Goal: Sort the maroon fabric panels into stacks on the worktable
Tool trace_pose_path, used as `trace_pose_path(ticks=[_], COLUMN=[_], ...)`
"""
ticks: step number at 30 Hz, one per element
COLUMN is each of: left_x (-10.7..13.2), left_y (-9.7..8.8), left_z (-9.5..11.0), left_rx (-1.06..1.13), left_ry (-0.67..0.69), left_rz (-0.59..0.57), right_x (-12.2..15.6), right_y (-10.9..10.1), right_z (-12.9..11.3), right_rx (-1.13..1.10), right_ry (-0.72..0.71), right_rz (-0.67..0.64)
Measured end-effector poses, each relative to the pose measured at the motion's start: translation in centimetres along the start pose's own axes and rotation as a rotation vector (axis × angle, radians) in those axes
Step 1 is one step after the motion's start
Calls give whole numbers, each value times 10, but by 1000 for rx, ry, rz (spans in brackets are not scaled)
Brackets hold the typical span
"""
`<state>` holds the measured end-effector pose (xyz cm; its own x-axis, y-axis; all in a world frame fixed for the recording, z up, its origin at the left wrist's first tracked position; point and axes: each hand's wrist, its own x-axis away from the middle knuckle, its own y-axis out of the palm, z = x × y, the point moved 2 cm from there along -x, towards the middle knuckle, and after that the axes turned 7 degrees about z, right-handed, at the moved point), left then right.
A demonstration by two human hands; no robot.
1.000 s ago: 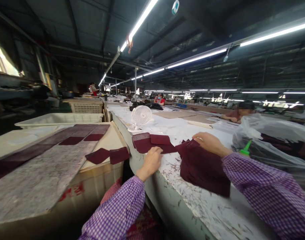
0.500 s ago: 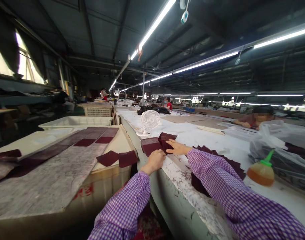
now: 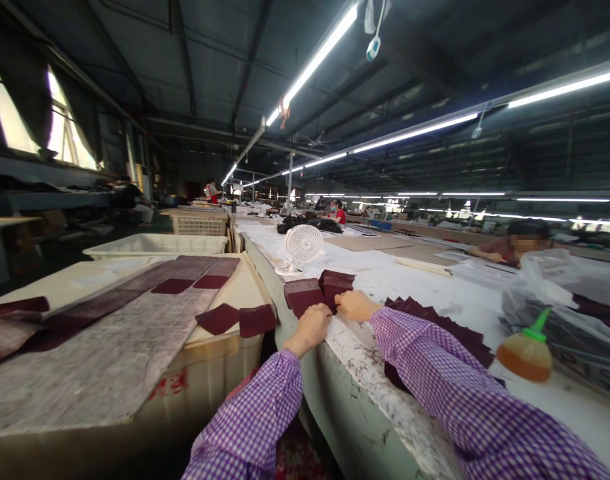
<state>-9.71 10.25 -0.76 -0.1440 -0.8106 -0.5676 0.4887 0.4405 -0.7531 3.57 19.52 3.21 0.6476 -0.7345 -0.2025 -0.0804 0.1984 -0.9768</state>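
At the near-left edge of the white table, my left hand (image 3: 311, 328) has its fingers bent and closed at the near edge of a maroon fabric piece (image 3: 305, 293). My right hand (image 3: 357, 307) is beside it, fingers curled in on a second maroon fabric piece (image 3: 336, 285) that stands partly raised. The fingertips of both hands are partly hidden. Under and beyond my right forearm lies a fanned row of maroon pieces (image 3: 437, 320), partly covered by my checked purple sleeve.
A small white fan (image 3: 303, 244) stands just past the pieces. To the right are a squeeze bottle (image 3: 525, 353) of amber liquid and a clear plastic bag (image 3: 545, 280). On the left, a bin (image 3: 225, 373) carries a sheet (image 3: 109, 360) and more maroon pieces. A co-worker leans over the table at right.
My right hand's fingers, spread over the raised maroon piece before, have drawn in and curled at its near edge. My left hand stays almost in place.
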Motion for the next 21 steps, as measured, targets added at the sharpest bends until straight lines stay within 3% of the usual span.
trace_pose_path(ticks=[3, 8, 17, 21], left_x=[1, 2, 3, 0], left_y=[0, -1, 2, 3], left_z=[1, 3, 0, -3], left_rx=[6, 5, 22, 75], left_ry=[-11, -20, -3, 13], left_rz=[4, 24, 50, 46], right_x=[-11, -37, -46, -39], right_y=[-12, -27, 2, -23], right_z=[11, 38, 52, 69], right_rx=[-21, -70, -406, -534], right_ry=[75, 326, 504, 576], right_rz=[67, 305, 369, 473])
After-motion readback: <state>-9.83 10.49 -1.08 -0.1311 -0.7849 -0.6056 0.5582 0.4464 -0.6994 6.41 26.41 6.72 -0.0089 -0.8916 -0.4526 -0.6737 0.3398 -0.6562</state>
